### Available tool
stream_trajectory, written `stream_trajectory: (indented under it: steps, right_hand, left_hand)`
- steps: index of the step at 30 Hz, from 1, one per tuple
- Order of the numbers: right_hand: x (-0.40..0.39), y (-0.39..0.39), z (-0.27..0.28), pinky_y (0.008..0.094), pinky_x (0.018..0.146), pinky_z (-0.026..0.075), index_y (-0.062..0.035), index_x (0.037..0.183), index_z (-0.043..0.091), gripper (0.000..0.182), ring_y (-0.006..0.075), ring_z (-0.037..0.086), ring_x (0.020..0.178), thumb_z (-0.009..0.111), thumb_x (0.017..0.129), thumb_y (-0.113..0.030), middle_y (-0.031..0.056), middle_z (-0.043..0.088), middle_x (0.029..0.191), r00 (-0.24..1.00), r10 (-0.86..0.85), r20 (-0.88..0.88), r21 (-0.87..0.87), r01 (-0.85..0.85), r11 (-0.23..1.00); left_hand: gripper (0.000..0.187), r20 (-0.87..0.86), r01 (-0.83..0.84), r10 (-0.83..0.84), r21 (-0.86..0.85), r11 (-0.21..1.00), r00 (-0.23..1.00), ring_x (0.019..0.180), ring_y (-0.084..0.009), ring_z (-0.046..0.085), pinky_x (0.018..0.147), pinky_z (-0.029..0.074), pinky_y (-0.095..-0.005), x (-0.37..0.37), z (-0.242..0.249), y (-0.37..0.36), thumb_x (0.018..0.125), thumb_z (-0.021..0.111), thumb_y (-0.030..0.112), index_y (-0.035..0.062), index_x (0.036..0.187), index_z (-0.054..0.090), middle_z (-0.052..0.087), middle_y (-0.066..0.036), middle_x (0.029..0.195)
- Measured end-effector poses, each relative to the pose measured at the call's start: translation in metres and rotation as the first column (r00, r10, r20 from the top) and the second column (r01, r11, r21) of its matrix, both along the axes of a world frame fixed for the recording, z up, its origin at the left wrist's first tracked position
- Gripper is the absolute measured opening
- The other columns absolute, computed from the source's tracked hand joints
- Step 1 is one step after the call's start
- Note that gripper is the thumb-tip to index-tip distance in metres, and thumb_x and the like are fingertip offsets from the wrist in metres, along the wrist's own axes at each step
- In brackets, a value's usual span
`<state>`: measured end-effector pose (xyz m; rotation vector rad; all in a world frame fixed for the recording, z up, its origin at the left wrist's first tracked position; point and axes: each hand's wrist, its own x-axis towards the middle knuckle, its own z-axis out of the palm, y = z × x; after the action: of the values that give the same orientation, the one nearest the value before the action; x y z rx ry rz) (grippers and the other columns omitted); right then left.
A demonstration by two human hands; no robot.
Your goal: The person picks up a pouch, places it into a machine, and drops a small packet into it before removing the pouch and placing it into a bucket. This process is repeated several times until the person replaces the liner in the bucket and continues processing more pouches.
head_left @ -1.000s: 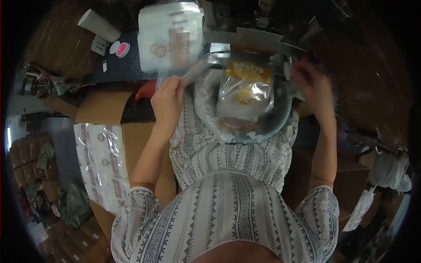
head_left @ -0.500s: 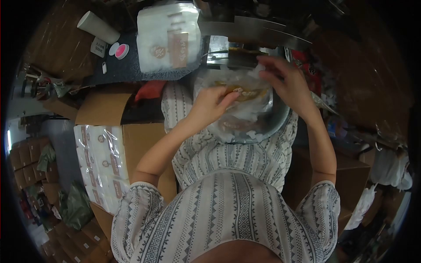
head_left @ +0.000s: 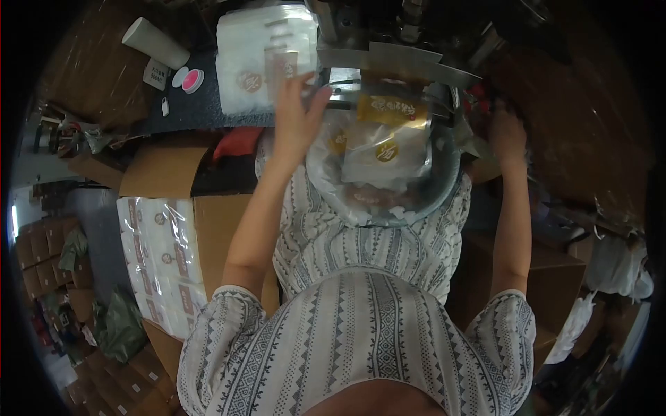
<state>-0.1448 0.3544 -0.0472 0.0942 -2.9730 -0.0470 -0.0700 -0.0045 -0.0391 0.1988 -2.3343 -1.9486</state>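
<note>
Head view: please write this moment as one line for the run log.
left hand: fingers spread, at bag stack; right hand: blurred, grip unclear; yellow-banded pouch: over basin; carton: open, holding white packs

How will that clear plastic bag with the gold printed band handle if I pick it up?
The clear plastic bag will probably flop, since it looks thin and flat. I'd expect it to be light, as no bulge shows. Its smooth film could slide in a loose grip.

Right hand (head_left: 509, 135) — blurred, contact unclear
</note>
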Motion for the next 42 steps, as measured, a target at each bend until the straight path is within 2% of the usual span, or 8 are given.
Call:
stream_trajectory:
  steps: [2, 4, 12, 19, 25, 31, 36, 42]
  right_hand:
    - [0.003, -0.004, 0.008, 0.0510, 0.078, 0.051, -0.0065, 0.109, 0.054, 0.028, 0.0428, 0.060, 0.096, 0.054, 0.085, -0.021, 0.0207, 0.059, 0.110, 1.000, 0.012, -0.011, -0.022, -0.012, 1.000]
    - [0.002, -0.017, 0.022, 0.0479, 0.079, 0.049, -0.0072, 0.112, 0.053, 0.032, 0.0412, 0.058, 0.097, 0.058, 0.083, -0.021, 0.0229, 0.060, 0.106, 0.990, 0.021, 0.138, -0.288, 0.020, 0.957]
    - [0.012, -0.022, 0.028, 0.0456, 0.076, 0.049, -0.0062, 0.103, 0.055, 0.026, 0.0395, 0.060, 0.092, 0.062, 0.080, -0.014, 0.0187, 0.062, 0.098, 0.980, 0.195, 0.047, -0.359, -0.165, 0.919]
    - [0.055, -0.077, 0.091, 0.0334, 0.067, 0.052, -0.0036, 0.098, 0.063, 0.024, 0.0241, 0.063, 0.080, 0.069, 0.074, -0.002, 0.0114, 0.062, 0.096, 0.895, 0.442, -0.055, -0.745, -0.332, 0.578]
    - [0.071, -0.114, 0.088, 0.0323, 0.066, 0.052, -0.0054, 0.100, 0.064, 0.023, 0.0226, 0.063, 0.079, 0.069, 0.078, -0.005, 0.0068, 0.060, 0.099, 0.714, 0.643, -0.275, -0.553, -0.665, 0.502]
    - [0.068, -0.110, 0.087, 0.0313, 0.070, 0.052, -0.0063, 0.103, 0.065, 0.025, 0.0208, 0.064, 0.085, 0.069, 0.078, -0.006, 0.0068, 0.062, 0.099, 0.690, 0.715, -0.117, -0.765, -0.521, 0.378]
    - [0.051, -0.092, 0.072, 0.0309, 0.073, 0.050, -0.0045, 0.109, 0.062, 0.031, 0.0197, 0.064, 0.088, 0.069, 0.080, -0.011, 0.0095, 0.063, 0.101, 0.862, 0.493, -0.121, -0.779, -0.390, 0.491]
    - [0.047, -0.052, 0.072, 0.0369, 0.077, 0.049, -0.0012, 0.114, 0.058, 0.034, 0.0310, 0.062, 0.089, 0.064, 0.083, -0.013, 0.0171, 0.062, 0.103, 0.944, 0.323, -0.071, -0.485, -0.316, 0.815]
  left_hand:
    - [0.053, -0.336, -0.315, -0.034, -0.911, 0.267, 0.941, 0.111, -0.0313, 0.055, 0.093, 0.042, -0.0458, 0.003, -0.010, -0.035, 0.084, 0.066, 0.034, -0.0024, 0.120, 0.050, 0.056, -0.019, 0.118]
    - [0.061, -0.317, -0.304, -0.057, -0.937, 0.170, 0.947, 0.121, -0.0306, 0.045, 0.099, 0.030, -0.0528, 0.020, -0.034, -0.045, 0.080, 0.068, 0.033, 0.0037, 0.128, 0.045, 0.048, -0.019, 0.129]
    - [0.012, -0.278, -0.233, 0.000, -0.804, 0.547, 0.960, 0.079, -0.0322, 0.060, 0.069, 0.046, -0.0408, 0.051, -0.001, -0.052, 0.082, 0.062, 0.010, 0.0062, 0.093, 0.063, 0.061, -0.010, 0.084]
    - [0.010, -0.343, -0.227, -0.063, -0.738, 0.635, 0.937, 0.073, -0.0339, 0.060, 0.060, 0.048, -0.0397, 0.067, 0.023, -0.001, 0.082, 0.062, 0.007, 0.0057, 0.092, 0.063, 0.060, -0.012, 0.084]
    - [0.012, -0.355, -0.165, -0.140, -0.703, 0.692, 0.924, 0.073, -0.0336, 0.060, 0.060, 0.048, -0.0387, 0.069, 0.037, 0.021, 0.079, 0.064, 0.006, 0.0035, 0.091, 0.063, 0.060, -0.012, 0.083]
    - [0.010, -0.245, 0.090, -0.318, -0.646, 0.758, 0.916, 0.067, -0.0311, 0.061, 0.058, 0.048, -0.0376, 0.064, 0.027, 0.030, 0.082, 0.064, 0.007, 0.0020, 0.090, 0.063, 0.061, -0.013, 0.082]
    - [0.024, 0.313, 0.260, -0.309, 0.189, 0.947, 0.898, 0.067, -0.0142, 0.063, 0.059, 0.051, -0.0273, 0.026, 0.018, 0.047, 0.088, 0.064, 0.019, -0.0042, 0.091, 0.063, 0.065, -0.010, 0.081]
    - [0.032, 0.400, 0.007, -0.214, 0.459, 0.888, 0.891, 0.069, -0.0162, 0.065, 0.065, 0.055, -0.0240, -0.008, 0.019, 0.058, 0.090, 0.062, 0.025, -0.0069, 0.092, 0.061, 0.064, -0.010, 0.078]
